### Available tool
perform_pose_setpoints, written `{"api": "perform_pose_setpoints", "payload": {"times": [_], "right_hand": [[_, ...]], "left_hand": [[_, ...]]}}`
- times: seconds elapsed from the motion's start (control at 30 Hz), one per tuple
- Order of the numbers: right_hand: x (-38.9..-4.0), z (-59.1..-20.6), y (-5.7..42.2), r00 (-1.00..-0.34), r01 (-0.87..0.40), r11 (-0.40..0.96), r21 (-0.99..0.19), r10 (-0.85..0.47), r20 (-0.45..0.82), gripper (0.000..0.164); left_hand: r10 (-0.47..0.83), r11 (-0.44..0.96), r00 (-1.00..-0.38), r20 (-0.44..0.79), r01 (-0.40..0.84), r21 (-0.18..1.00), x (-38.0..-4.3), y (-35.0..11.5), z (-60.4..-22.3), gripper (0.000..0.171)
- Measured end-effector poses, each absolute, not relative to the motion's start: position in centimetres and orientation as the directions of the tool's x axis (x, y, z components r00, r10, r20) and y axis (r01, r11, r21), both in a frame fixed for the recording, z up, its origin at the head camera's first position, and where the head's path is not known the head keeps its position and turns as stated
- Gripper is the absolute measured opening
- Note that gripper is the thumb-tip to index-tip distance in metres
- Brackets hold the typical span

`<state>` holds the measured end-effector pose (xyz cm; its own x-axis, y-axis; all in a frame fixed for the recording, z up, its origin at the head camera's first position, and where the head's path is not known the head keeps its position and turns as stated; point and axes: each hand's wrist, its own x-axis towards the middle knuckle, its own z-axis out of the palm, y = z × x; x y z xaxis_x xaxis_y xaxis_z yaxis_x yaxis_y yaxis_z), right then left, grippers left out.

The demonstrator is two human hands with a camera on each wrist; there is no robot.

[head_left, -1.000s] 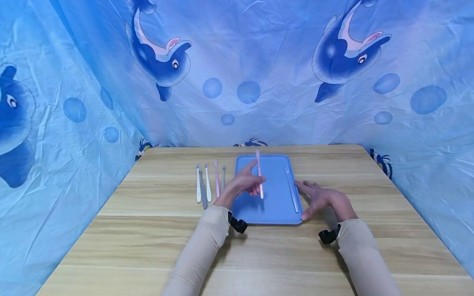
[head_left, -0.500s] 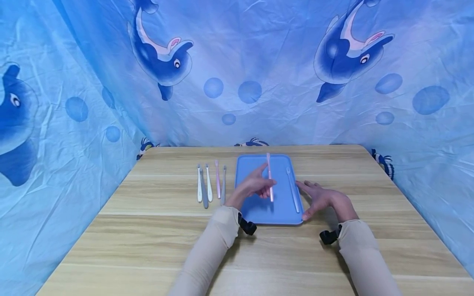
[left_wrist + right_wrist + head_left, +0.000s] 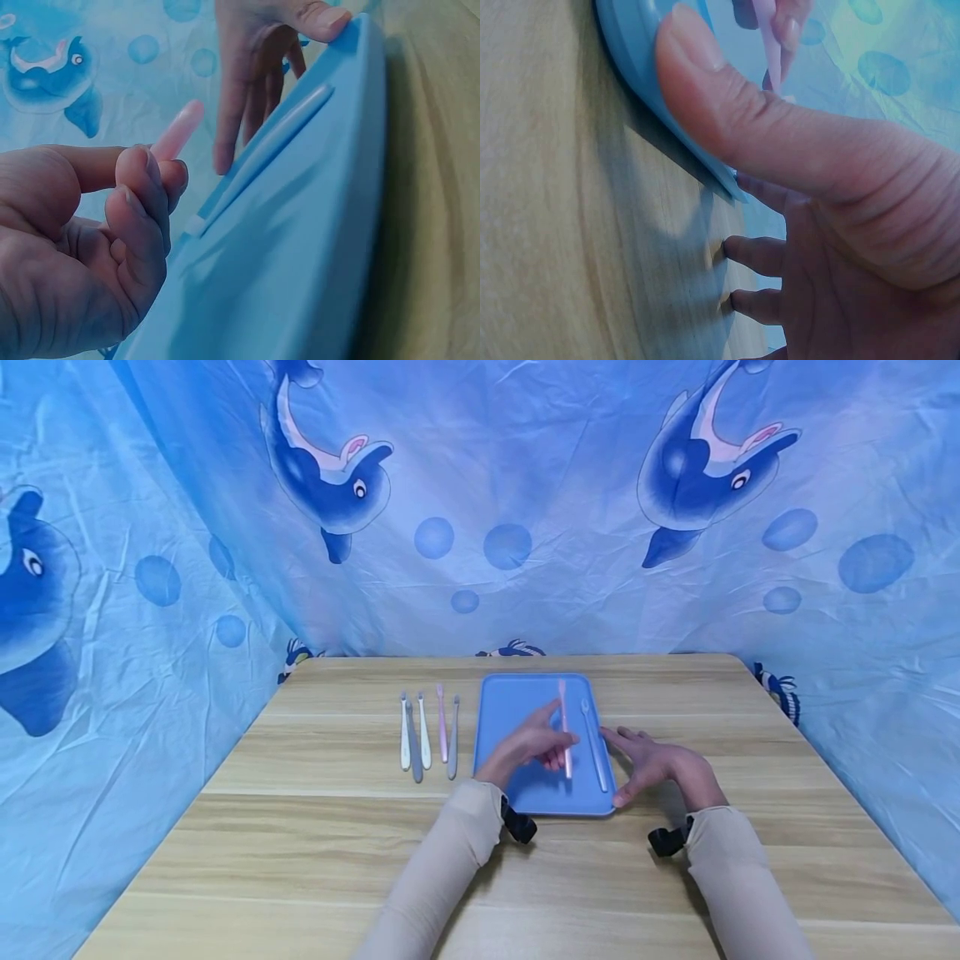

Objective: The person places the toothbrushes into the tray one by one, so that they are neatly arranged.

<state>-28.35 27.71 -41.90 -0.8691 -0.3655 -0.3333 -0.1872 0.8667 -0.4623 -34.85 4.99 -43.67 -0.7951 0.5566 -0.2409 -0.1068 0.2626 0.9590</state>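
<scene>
My left hand (image 3: 534, 742) pinches a pink toothbrush (image 3: 567, 766) by its handle, held over the blue tray (image 3: 501, 703) with the bristle end pointing away from me. A light blue toothbrush (image 3: 596, 756) lies lengthwise along the tray's right side, just right of the pink one. At the right rim is my right hand (image 3: 656, 762), its fingers spread. The right wrist view has its thumb (image 3: 697, 82) against the tray's near corner and other fingertips down on the table. In the left wrist view, only the pink handle's end shows above the curled left fingers.
Left of the tray, several toothbrushes lie side by side on the wooden table (image 3: 300, 852): two white ones (image 3: 405, 745) (image 3: 425, 745), a pink one (image 3: 442, 735) and grey ones (image 3: 415, 752). A blue dolphin-print curtain (image 3: 465, 485) hangs behind the table and along its sides.
My left hand has carried the pink toothbrush rightward across the tray and slightly nearer to me, bringing it close to the light blue toothbrush. The right hand stays at the tray's right rim.
</scene>
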Motion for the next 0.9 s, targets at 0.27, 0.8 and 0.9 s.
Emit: {"api": "perform_pose_setpoints", "payload": {"times": [0.27,0.8,0.9], "right_hand": [[-28.4,-42.0,27.7,-0.872,-0.175,0.874,-0.454,-0.352,-0.34,0.13],[-28.5,-42.0,27.8,-0.865,-0.165,0.876,-0.454,-0.35,-0.36,0.128],[-28.4,-42.0,27.8,-0.866,-0.16,0.876,-0.456,-0.346,-0.361,0.128]], "left_hand": [[0.568,0.258,-0.783,-0.254,-0.124,0.958,-34.7,6.2,-44.5,0.091],[0.576,0.27,-0.766,-0.287,-0.153,0.951,-34.7,7.9,-45.4,0.09],[0.577,0.274,-0.764,-0.289,-0.152,0.95,-34.8,8.2,-45.4,0.09]]}}
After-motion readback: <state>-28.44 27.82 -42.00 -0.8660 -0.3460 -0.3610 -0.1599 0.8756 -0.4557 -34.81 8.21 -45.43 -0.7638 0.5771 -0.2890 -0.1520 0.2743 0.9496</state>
